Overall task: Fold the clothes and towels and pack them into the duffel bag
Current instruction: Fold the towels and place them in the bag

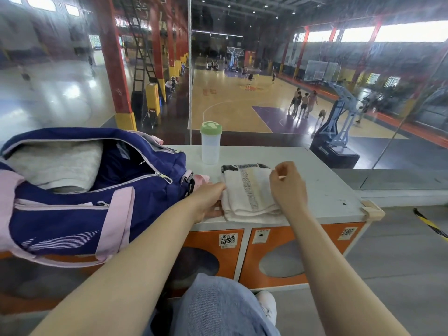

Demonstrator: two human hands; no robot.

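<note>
Folded towel (247, 190): left hand (208, 200) pinching left edge, right hand (287, 185) loosely curled on top, gripping nothing. Keep layers square; lift flat into duffel bag (72, 190).

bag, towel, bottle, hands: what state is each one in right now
duffel bag: unzipped, open on top
grey towel: folded, inside the bag
striped towel: folded, flat on the locker top
bottle: upright, green lid on
left hand: fingers at the striped towel's left edge
right hand: loosely curled over the striped towel
</note>
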